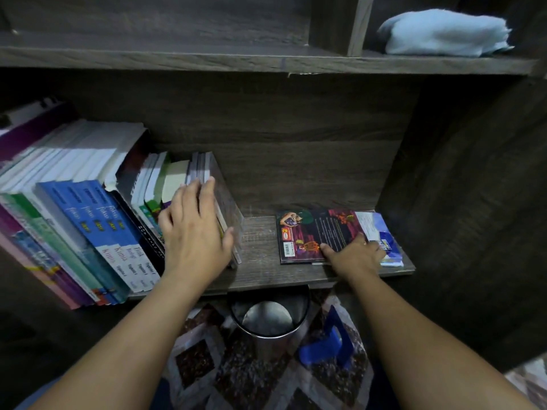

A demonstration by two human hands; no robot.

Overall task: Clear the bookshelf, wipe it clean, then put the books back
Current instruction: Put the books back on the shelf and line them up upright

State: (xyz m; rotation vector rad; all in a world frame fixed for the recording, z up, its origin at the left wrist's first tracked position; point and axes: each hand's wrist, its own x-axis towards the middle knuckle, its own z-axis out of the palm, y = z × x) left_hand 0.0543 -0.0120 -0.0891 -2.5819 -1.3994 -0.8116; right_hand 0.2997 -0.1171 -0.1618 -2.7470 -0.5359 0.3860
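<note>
Both my hands are on books on the dark wood-grain bookshelf (260, 250): my left hand (192, 232), fingers spread, presses the leaning row of standing paperbacks (97, 220) at centre left, while my right hand (355, 255) rests flat on a dark, cartoon-covered paperback (313, 232) lying (over a blue-and-white book (381, 229)) at centre right.

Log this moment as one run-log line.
left hand: rests on upright books | right hand: on flat comic book | cloth: upper shelf
</note>
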